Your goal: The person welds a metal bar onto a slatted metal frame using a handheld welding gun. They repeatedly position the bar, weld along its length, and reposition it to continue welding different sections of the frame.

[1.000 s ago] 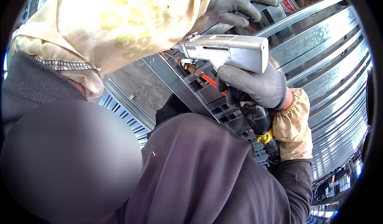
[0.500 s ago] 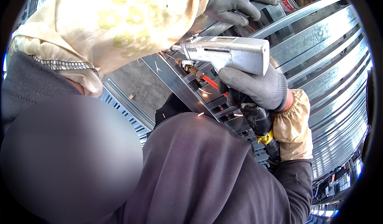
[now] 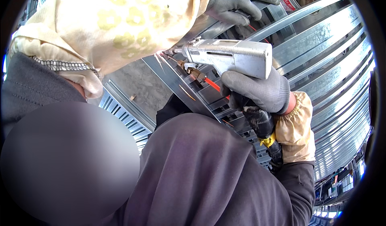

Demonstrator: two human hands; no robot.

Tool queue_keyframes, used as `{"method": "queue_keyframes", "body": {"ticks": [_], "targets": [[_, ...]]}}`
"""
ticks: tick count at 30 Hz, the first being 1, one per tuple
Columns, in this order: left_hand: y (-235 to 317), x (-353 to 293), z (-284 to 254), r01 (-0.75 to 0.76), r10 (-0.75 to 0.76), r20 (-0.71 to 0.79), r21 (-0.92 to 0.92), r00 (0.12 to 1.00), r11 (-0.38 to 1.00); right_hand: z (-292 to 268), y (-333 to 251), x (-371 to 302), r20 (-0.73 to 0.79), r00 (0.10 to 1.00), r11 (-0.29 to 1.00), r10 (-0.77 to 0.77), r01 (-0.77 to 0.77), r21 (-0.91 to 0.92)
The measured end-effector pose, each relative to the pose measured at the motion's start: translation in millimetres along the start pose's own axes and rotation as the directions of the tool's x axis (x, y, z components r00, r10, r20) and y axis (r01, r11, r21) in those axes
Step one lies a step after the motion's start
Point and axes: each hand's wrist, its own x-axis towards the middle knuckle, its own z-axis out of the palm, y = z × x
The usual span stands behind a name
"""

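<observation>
over the metal bars [image 3: 317, 37]: silver handheld tool [image 3: 229, 55], its narrow end beside the cream left sleeve [image 3: 120, 21], sparks [image 3: 161, 58] at the tip
right hand [image 3: 261, 90]: gloved, fingers clamped round the tool's grip
left hand [image 3: 235, 3]: gloved, fingers spread apart over the bars, contact unclear
orange-red hose [image 3: 213, 84]: between a brass-coloured fitting [image 3: 195, 71] and the right hand
black cable [image 3: 259, 122]: below the right hand, yellow tape [image 3: 268, 140] round it

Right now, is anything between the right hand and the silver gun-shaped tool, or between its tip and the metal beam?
Nothing visible: the right hand grips the tool, with sparks by its tip at the metal beam. The left sleeve crowds that spot and may partly hide it.
</observation>
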Motion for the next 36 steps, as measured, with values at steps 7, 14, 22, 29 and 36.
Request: {"method": "queue_keyframes", "body": {"ticks": [7, 14, 22, 29, 36], "targets": [[-0.3, -0.6, -2.7, 0.008, -0.008, 0.006, 0.003, 1.000, 1.000, -4.3, -3.4, -1.1, 0.004, 0.992, 0.990, 0.125, -0.124, -0.059], [2.0, -3.7, -8.0, 0.029, -0.029, 0.008, -0.015, 1.000, 0.999, -2.9, -2.8, -3.4, 0.005, 1.000, 0.999, 0.031, -0.030, -0.028], [-4.9, -1.2, -2.6, 0.023, -0.024, 0.020, 0.019, 1.000, 1.000, -5.5, -0.1, -0.6, -0.008, 0.998, 0.998, 0.055, -0.056, -0.014], [2.5, -9.5, -4.4, 0.073, -0.073, 0.012, -0.006, 0.997, 0.997, -6.1, 0.5, -0.7, 0.017, 0.997, 0.997, 0.073, -0.072, -0.017], [-0.5, -8.8, -4.1, 0.079, -0.079, 0.015, -0.028, 0.997, 0.996, -7.0, 4.3, -0.8, 0.014, 0.998, 0.998, 0.064, -0.064, 0.006]]}}
